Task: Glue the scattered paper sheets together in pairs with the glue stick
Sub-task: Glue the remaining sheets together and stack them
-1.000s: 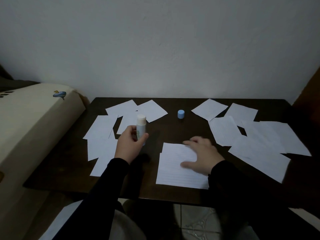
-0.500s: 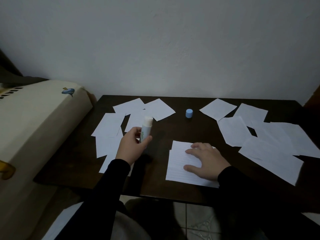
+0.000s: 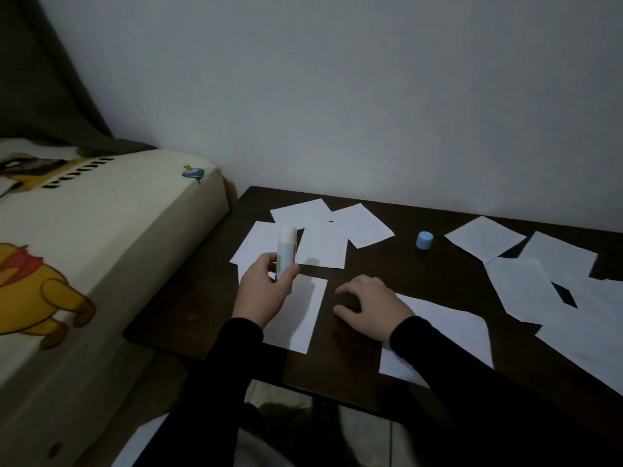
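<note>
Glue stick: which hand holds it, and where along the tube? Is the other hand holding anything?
The left hand grips the uncapped glue stick by its lower body. The right hand holds nothing.

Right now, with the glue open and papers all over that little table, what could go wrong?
The glue stick is uncapped in the left hand, above loose sheets; a careless dip could smear glue where it isn't wanted. Its blue cap stands alone mid-table and might be knocked off and roll away. The right-side sheets overlap near the table edge, so a sleeve could sweep some off.
</note>
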### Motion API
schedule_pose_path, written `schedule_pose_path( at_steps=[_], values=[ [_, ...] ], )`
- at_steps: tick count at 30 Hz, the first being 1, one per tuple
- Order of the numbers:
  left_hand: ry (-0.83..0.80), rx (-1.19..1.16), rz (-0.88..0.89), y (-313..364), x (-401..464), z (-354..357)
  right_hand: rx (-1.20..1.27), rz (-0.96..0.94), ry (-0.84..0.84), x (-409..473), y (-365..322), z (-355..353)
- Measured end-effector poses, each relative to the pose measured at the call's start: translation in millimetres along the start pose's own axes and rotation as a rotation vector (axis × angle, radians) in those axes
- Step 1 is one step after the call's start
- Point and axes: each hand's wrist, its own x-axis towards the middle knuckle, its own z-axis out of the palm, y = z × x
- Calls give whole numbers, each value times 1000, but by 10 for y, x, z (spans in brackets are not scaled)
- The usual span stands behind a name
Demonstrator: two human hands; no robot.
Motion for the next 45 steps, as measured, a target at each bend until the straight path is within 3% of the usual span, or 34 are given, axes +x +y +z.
schedule_pose_path(
  at_steps=[12,21,28,32,38,45],
  values=[
    [20,-8,-31,-369,229,-322,-28,93,-3,662,-430,240],
    [34,-34,-18,-389,286,-338,-138,174,-126,931,-572,336],
    [12,-27,4,-343,288,-297,-32,276,-125,980,-518,348],
    [26,-57,8,-271,291,-261,-118,304,-148,1021,-590,370],
    [12,-132,32,-115,274,-222,-29,278,-138,971,-516,312],
    [-26,-222,95,310,256,10,360,170,-87,664,-149,-80]
  ],
)
